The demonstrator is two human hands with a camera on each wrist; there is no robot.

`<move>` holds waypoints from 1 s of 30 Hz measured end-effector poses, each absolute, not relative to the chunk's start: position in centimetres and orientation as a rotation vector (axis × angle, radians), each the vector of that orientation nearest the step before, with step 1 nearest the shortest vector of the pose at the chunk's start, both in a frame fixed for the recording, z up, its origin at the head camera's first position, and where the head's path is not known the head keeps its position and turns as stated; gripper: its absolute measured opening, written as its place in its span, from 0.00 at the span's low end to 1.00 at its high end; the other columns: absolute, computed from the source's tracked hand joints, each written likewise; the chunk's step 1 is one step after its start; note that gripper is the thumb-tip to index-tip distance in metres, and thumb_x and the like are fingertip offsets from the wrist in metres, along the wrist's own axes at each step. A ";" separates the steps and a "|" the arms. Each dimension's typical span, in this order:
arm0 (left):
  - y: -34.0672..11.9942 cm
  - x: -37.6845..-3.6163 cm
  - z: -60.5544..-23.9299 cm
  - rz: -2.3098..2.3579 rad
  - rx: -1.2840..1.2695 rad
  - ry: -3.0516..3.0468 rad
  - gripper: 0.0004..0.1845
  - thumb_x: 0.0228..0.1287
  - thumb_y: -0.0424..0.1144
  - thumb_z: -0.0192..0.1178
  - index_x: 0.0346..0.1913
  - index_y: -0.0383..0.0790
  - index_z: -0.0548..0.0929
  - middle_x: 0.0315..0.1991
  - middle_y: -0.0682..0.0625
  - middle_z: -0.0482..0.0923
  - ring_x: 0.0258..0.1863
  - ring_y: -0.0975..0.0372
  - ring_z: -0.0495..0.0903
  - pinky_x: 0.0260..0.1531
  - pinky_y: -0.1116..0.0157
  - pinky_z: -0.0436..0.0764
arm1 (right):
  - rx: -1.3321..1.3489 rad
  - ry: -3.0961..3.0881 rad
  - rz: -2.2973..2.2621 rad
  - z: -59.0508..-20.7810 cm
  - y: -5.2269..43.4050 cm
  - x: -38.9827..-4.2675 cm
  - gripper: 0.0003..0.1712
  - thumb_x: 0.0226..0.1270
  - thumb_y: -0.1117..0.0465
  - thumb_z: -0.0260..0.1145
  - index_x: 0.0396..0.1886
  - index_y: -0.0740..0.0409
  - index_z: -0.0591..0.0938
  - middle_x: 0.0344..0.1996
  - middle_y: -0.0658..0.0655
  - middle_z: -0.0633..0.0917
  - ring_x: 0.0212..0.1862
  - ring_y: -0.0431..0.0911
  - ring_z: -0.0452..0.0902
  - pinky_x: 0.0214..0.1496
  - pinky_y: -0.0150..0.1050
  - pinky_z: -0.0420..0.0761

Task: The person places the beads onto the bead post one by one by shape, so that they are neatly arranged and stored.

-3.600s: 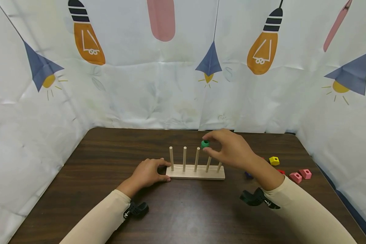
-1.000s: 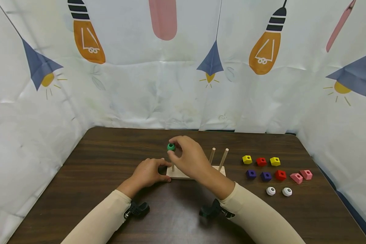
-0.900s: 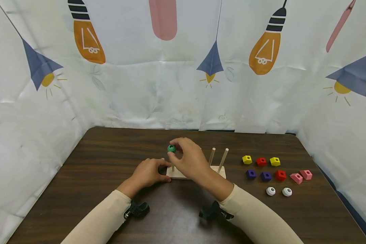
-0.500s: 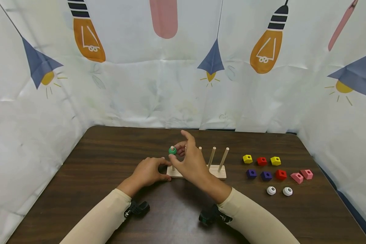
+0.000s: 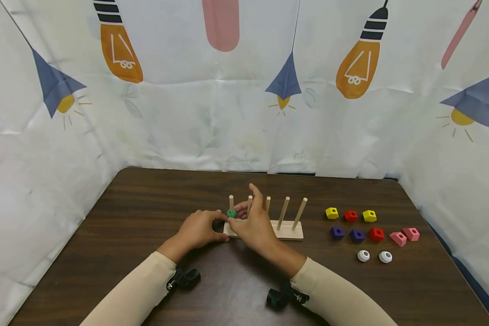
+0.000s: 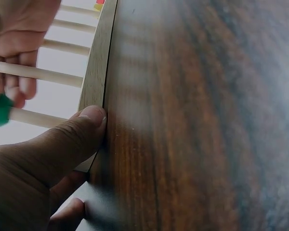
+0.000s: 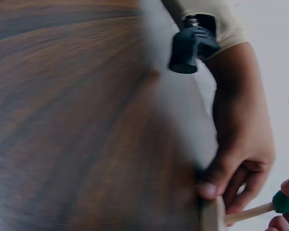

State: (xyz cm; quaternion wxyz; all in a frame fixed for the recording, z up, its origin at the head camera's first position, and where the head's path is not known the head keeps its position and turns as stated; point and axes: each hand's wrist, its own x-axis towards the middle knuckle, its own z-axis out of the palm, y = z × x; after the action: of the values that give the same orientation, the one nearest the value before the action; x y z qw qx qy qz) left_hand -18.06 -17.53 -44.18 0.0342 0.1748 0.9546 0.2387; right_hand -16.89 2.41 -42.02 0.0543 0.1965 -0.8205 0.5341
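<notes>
Head view shows my right hand [image 5: 253,226] pinching the green ring [image 5: 231,213] halfway down the leftmost peg [image 5: 231,203], my left hand [image 5: 197,228] gripping the wooden base [image 5: 289,233] at 9 o'clock; a skewed push could jam the ring.

No legible text, label, brand, number or sign appears in any view. The backdrop curtain [image 5: 244,113] behind the worktop [image 5: 146,253] carries only printed lamp and bulb pictures, without lettering.
</notes>
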 end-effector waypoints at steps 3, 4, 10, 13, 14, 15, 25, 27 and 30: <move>-17.5 -18.1 -44.3 0.737 0.534 2.944 0.26 0.49 0.53 0.82 0.52 0.52 0.90 0.59 0.41 0.83 0.54 0.46 0.83 0.49 0.46 0.81 | 0.573 -2.555 1.575 -43.0 2.3 -16.9 0.58 0.63 0.68 0.75 0.80 0.61 0.45 0.44 0.53 0.84 0.43 0.50 0.83 0.49 0.44 0.83; -17.5 -18.1 -44.3 0.742 0.528 2.944 0.26 0.49 0.53 0.82 0.52 0.52 0.90 0.59 0.41 0.83 0.54 0.46 0.83 0.49 0.46 0.81 | 0.566 -2.573 1.555 -43.4 2.3 -16.9 0.57 0.64 0.67 0.74 0.80 0.61 0.45 0.44 0.53 0.84 0.43 0.50 0.83 0.49 0.43 0.83; -17.5 -18.1 -44.2 0.736 0.542 2.944 0.28 0.49 0.54 0.81 0.56 0.55 0.89 0.61 0.42 0.81 0.57 0.45 0.81 0.52 0.45 0.80 | 0.550 -2.633 1.427 -44.9 2.2 -16.9 0.47 0.66 0.64 0.74 0.76 0.61 0.55 0.42 0.50 0.86 0.45 0.47 0.84 0.50 0.43 0.82; -17.5 -18.1 -44.2 0.733 0.545 2.942 0.28 0.49 0.55 0.81 0.56 0.55 0.89 0.62 0.42 0.81 0.58 0.44 0.81 0.52 0.45 0.80 | 0.543 -2.648 1.410 -45.1 2.3 -16.9 0.44 0.66 0.63 0.74 0.75 0.61 0.58 0.42 0.50 0.86 0.48 0.49 0.85 0.52 0.45 0.82; -17.5 -18.1 -44.2 0.734 0.545 2.940 0.28 0.49 0.55 0.81 0.56 0.55 0.89 0.62 0.42 0.81 0.58 0.44 0.81 0.52 0.45 0.80 | 0.540 -2.652 1.409 -45.2 2.3 -16.9 0.44 0.66 0.63 0.74 0.74 0.61 0.59 0.42 0.50 0.86 0.48 0.49 0.85 0.53 0.45 0.82; -17.5 -18.1 -44.3 0.736 0.544 2.939 0.28 0.49 0.55 0.81 0.56 0.55 0.89 0.62 0.42 0.81 0.57 0.44 0.81 0.52 0.45 0.80 | 0.541 -2.653 1.410 -45.2 2.3 -16.9 0.43 0.66 0.63 0.74 0.74 0.61 0.59 0.43 0.50 0.86 0.49 0.50 0.85 0.53 0.46 0.82; -17.6 -18.2 -44.4 0.729 0.551 2.937 0.30 0.50 0.56 0.80 0.58 0.55 0.89 0.62 0.42 0.80 0.57 0.44 0.81 0.51 0.45 0.80 | 0.666 -2.731 1.415 -44.9 3.5 -16.3 0.52 0.68 0.58 0.73 0.79 0.64 0.50 0.63 0.65 0.80 0.63 0.58 0.78 0.62 0.53 0.77; -17.6 -18.2 -44.4 0.729 0.553 2.936 0.30 0.50 0.57 0.79 0.57 0.55 0.89 0.63 0.42 0.80 0.57 0.44 0.81 0.52 0.45 0.80 | 0.716 -2.764 1.404 -44.8 4.0 -16.0 0.54 0.70 0.56 0.71 0.81 0.64 0.46 0.69 0.68 0.73 0.68 0.58 0.72 0.66 0.55 0.74; -17.6 -18.1 -44.3 0.723 0.555 2.940 0.30 0.50 0.57 0.79 0.58 0.55 0.89 0.63 0.43 0.80 0.57 0.44 0.81 0.52 0.45 0.80 | 0.782 -2.828 1.366 -44.5 4.7 -15.3 0.55 0.72 0.52 0.68 0.81 0.65 0.42 0.75 0.70 0.64 0.72 0.59 0.66 0.68 0.56 0.71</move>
State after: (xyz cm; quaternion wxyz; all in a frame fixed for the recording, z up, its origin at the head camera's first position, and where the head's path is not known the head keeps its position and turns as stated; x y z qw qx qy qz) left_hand -18.13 -17.58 -44.30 0.0320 0.1802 0.9547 0.2348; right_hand -15.28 4.71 -44.53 -0.0473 0.2415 -0.8728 0.4215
